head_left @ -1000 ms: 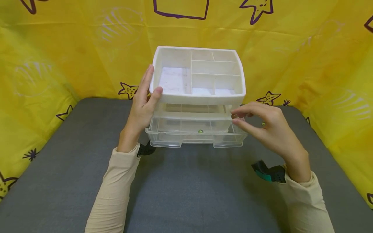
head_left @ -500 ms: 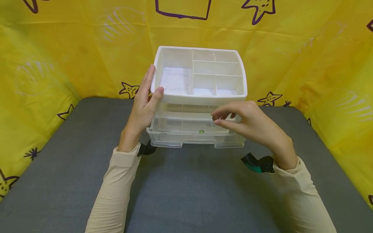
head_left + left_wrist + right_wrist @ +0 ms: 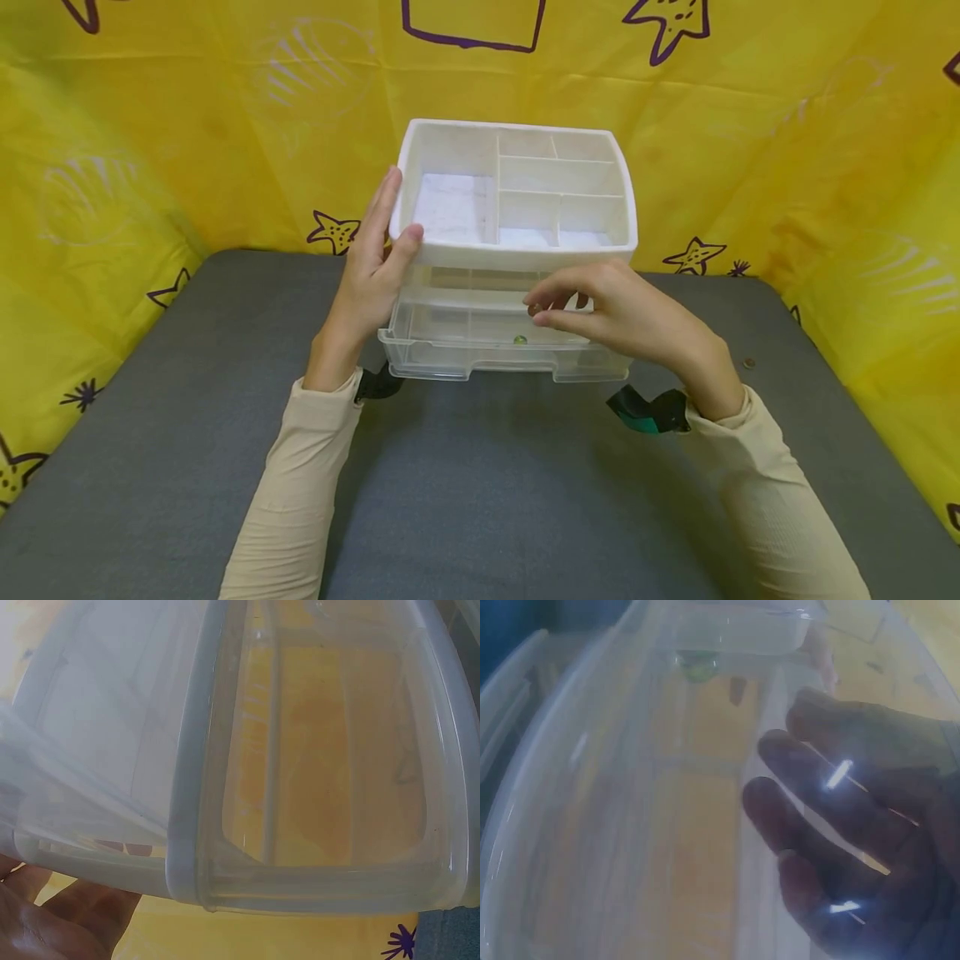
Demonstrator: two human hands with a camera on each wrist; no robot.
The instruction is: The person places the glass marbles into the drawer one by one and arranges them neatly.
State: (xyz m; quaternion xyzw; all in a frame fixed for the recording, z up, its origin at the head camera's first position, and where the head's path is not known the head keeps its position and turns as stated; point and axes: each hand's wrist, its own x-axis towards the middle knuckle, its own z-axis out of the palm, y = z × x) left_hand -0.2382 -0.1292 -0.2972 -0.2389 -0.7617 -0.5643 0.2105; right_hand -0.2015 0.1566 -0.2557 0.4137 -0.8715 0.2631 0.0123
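Note:
A white plastic drawer organizer (image 3: 517, 257) with a compartmented top stands in the middle of the head view. Its clear bottom drawer (image 3: 510, 354) is pulled out toward me, and a green marble (image 3: 521, 340) lies inside. My left hand (image 3: 369, 271) grips the organizer's left side, thumb over the front corner of the top rim. Above the drawer, my right hand (image 3: 622, 317) pinches a small brown coin (image 3: 534, 309) between thumb and index finger. Through the clear plastic, the right wrist view shows the right hand's fingers (image 3: 780, 814) and the marble (image 3: 699, 666).
A second small coin (image 3: 749, 363) lies on the grey table (image 3: 480, 500) to the right of my right wrist. Yellow printed cloth (image 3: 225, 125) hangs behind and at both sides. Dark wrist straps (image 3: 648, 410) show at both cuffs.
My right hand has moved left with the coin, from beside the organizer to over the pulled-out drawer. The coin on the table has come into view. My left hand keeps its hold.

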